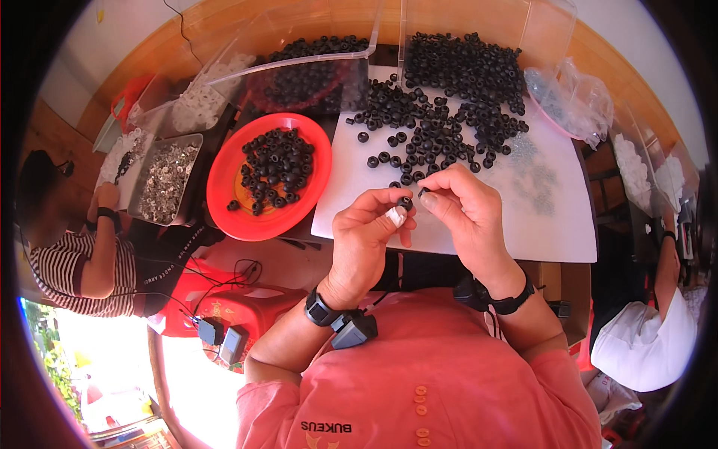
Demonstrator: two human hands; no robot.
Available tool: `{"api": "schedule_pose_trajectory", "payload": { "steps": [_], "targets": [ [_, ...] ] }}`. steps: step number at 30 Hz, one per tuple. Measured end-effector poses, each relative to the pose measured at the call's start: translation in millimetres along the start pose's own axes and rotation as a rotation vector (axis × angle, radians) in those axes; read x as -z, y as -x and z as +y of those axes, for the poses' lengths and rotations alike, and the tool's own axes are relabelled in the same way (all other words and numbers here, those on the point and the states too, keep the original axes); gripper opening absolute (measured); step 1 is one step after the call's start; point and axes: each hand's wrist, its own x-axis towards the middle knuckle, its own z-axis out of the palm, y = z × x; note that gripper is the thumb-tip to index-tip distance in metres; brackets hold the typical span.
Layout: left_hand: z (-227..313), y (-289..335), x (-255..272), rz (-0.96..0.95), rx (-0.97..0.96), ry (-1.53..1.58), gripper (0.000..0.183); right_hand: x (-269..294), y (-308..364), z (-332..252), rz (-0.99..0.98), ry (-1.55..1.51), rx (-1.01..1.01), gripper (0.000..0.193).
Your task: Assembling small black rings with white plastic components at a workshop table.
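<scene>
Both my hands are raised over the near part of a white sheet [479,239]. Between thumb and fingers, my left hand [359,236] pinches a small round black part with a hole in its end [404,203]; something white is wrapped round the thumb. Just to the right, my right hand [475,217] has thumb and forefinger closed on a tiny dark piece [423,192], close to the black part but apart from it. Beyond my fingers, loose black parts of the same kind [441,138] are spread over the sheet. Small pale, see-through pieces [535,176] lie to their right.
Left of the sheet, a red plate [221,187] carries more black parts. Clear bins [366,54] of black parts stand behind. A tray [196,146] of metal pieces is further left, near a co-worker in stripes [97,269]. Another person's white sleeve [651,344] shows at right.
</scene>
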Motion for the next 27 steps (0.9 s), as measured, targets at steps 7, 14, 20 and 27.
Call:
{"api": "schedule_pose_trajectory", "payload": {
  "steps": [7,14,20,27],
  "targets": [
    [-2.4,0.4,0.1,-0.002,-0.005,-0.052,0.021,-6.0,-2.7,5.2,-0.046,0.017,0.013,0.007],
    [-1.1,-0.2,0.4,-0.005,0.007,-0.051,0.020,-6.2,-0.3,13.2,-0.093,-0.166,-0.056,0.005],
    [-0.8,2.8,-1.4,0.013,-0.021,-0.061,0.017,-8.8,0.8,10.4,-0.092,-0.419,-0.343,0.006],
    [-2.1,4.1,-0.3,0.024,-0.028,-0.067,0.018,-13.8,11.6,18.0,-0.030,-0.093,-0.006,0.006]
  ]
}}
